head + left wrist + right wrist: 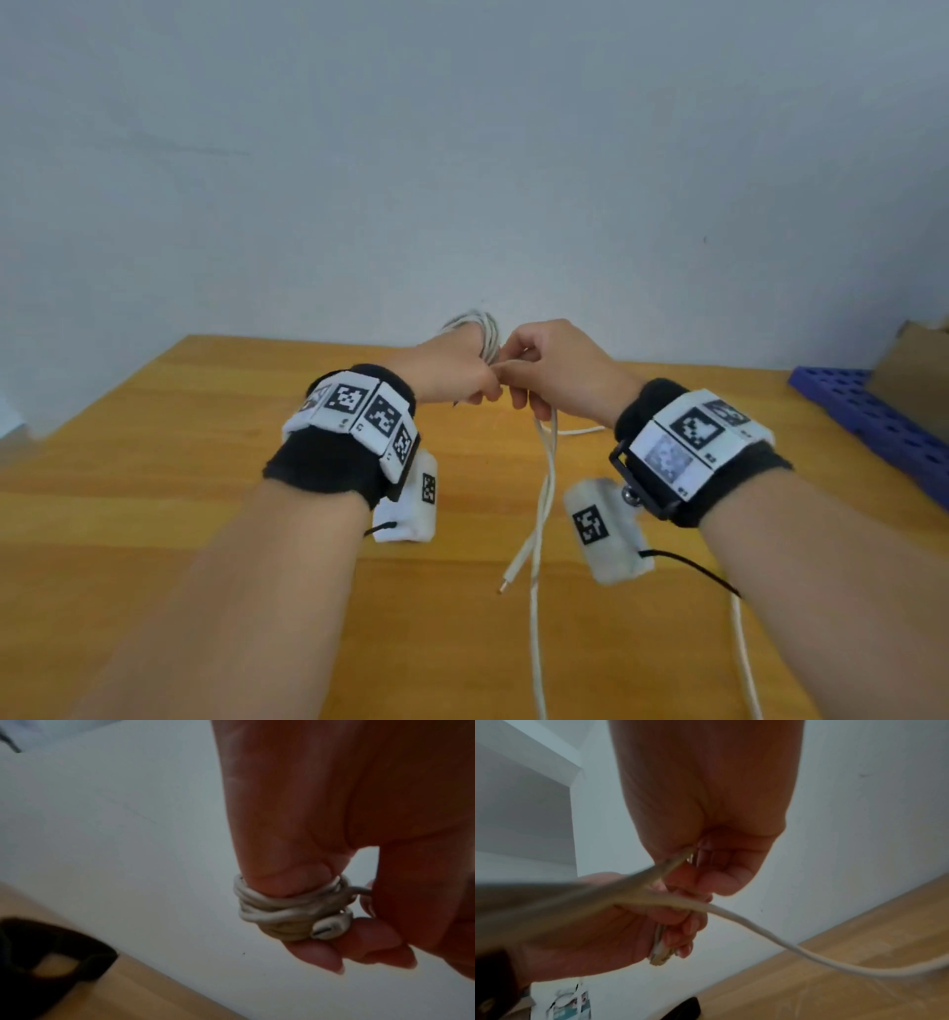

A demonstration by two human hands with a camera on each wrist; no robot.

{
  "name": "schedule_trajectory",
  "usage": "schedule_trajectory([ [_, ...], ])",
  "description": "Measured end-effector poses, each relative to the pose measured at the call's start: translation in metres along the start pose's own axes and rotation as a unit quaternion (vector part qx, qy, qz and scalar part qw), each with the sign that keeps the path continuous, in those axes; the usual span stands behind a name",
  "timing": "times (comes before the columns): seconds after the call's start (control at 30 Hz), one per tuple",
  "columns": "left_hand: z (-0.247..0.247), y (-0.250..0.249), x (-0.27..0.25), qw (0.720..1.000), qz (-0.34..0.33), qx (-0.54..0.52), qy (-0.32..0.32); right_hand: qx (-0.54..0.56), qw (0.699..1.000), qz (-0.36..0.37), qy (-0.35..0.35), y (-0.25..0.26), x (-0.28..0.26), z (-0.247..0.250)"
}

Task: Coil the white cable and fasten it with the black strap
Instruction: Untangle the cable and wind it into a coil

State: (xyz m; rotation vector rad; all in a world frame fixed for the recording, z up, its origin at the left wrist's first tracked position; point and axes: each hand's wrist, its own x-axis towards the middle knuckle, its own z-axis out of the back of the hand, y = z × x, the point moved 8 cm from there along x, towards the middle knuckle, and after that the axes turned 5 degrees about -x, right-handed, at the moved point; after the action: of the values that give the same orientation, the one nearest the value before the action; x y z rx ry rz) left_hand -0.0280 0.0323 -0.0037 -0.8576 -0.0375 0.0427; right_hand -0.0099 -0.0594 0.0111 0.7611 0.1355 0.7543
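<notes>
My left hand [452,375] grips a small coil of the white cable [480,334], held above the far part of the wooden table [154,488]. In the left wrist view the coil [282,908] is wound round the curled fingers [316,957], with a white plug tucked against it. My right hand [554,370] touches the left and pinches the cable [731,912] just beside the coil. Two loose strands hang from it to the table, and one ends in a plug [506,586]. A black looped band [51,953], apparently the strap, lies on the table near the wall.
A blue perforated rack [873,421] and a cardboard box [919,370] sit at the table's right edge. A pale wall [462,154] stands right behind the hands. Loose cable [744,658] runs toward me across the table on the right.
</notes>
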Motion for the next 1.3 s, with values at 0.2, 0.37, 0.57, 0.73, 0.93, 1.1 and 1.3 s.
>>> schedule_trajectory([
  [0.2, 0.007, -0.003, -0.01, 0.998, 0.025, 0.044, -0.025, 0.128, 0.987, -0.093, 0.034, -0.008, -0.012, -0.003],
  [0.37, 0.023, 0.001, -0.028, 0.993, 0.048, -0.001, -0.107, 0.22, 0.961, -0.131, 0.102, -0.01, -0.035, -0.015],
  [0.57, 0.033, -0.001, -0.05, 0.972, 0.059, -0.167, -0.153, 0.182, 0.957, -0.165, 0.153, -0.008, -0.059, -0.025],
  [0.73, 0.016, -0.002, -0.067, 0.975, 0.107, -0.176, -0.084, 0.244, 0.96, -0.135, 0.031, 0.014, -0.059, 0.002],
  [0.93, -0.003, -0.007, -0.083, 0.966, 0.089, -0.241, 0.016, 0.212, 0.968, -0.097, -0.092, 0.026, -0.066, 0.023],
  [1.1, -0.009, -0.025, -0.099, 0.954, 0.041, -0.29, 0.064, 0.098, 0.981, -0.055, -0.16, 0.029, -0.074, 0.029],
  [1.3, -0.013, -0.034, -0.107, 0.917, 0.005, -0.386, 0.1, 0.097, 0.982, -0.041, -0.156, 0.031, -0.076, 0.018],
])
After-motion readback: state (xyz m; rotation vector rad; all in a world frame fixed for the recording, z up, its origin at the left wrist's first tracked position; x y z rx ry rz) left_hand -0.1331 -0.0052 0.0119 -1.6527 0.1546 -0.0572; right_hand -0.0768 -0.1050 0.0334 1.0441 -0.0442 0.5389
